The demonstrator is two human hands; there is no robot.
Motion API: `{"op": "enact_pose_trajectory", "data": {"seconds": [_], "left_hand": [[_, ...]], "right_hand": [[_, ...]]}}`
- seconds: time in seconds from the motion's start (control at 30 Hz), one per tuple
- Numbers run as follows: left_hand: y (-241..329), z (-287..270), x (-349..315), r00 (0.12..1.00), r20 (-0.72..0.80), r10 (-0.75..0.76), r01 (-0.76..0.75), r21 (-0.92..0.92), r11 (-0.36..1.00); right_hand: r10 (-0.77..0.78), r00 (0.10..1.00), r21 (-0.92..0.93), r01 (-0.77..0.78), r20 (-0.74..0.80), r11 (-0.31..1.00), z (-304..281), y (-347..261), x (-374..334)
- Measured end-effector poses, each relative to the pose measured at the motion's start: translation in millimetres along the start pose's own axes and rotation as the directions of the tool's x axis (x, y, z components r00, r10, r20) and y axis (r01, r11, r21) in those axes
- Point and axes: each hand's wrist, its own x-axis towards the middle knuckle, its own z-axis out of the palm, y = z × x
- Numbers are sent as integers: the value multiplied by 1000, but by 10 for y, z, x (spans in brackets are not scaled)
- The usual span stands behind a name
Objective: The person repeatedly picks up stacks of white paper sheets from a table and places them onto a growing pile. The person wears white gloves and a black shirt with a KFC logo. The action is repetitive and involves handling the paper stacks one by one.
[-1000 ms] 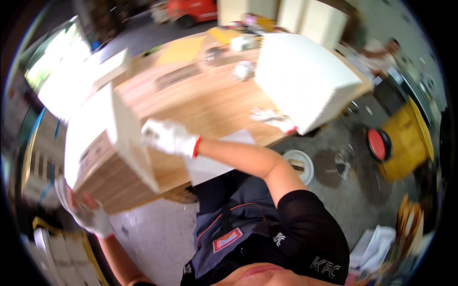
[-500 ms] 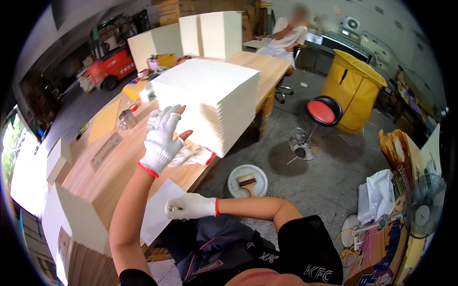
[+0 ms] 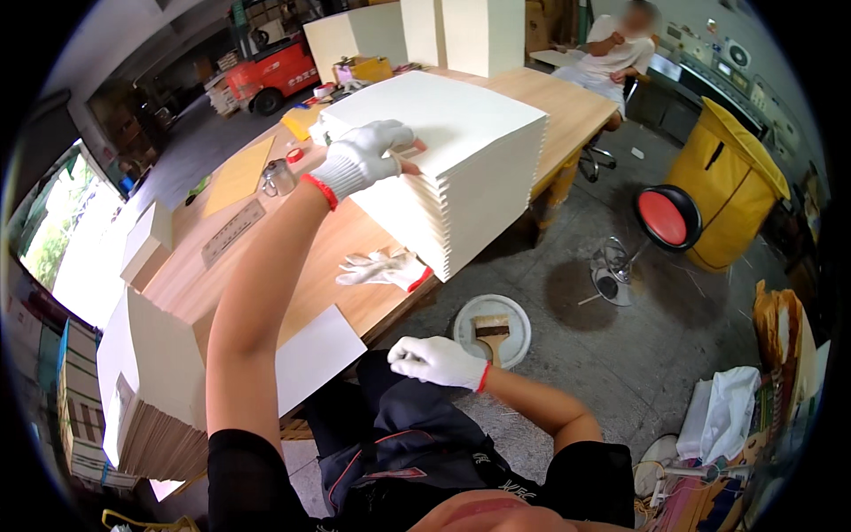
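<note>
Head view: left hand (image 3: 365, 151) reaches over the near-left corner of the tall white stack (image 3: 465, 115) on the desk (image 3: 567, 96), thumb and fingertip apart; light, even pressure there would likely keep the layers aligned; whether it pinches one I cannot tell; right hand (image 3: 439, 362), fingers curled above the lap, hides its palm, so its grip is unclear.
</note>
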Motion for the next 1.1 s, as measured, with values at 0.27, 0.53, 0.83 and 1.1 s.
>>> {"op": "enact_pose_trajectory", "data": {"seconds": [0.27,0.53,0.83,1.1], "left_hand": [[-140,270,-102,937,-335,98,-77,76,994],[43,412,-132,869,-490,-65,72,-4,997],[345,285,41,722,406,-560,237,-906,-351],[156,492,321,669,357,-652,109,-915,-389]], "right_hand": [[-218,903,-98,196,-370,976,-796,-270,13],[-658,643,-886,-70,-392,459,-1859,-972,308],[-575,708,-874,-124,-410,470,-1927,-857,312],[-398,806,-896,-358,-439,263,-2833,-386,326]]}}
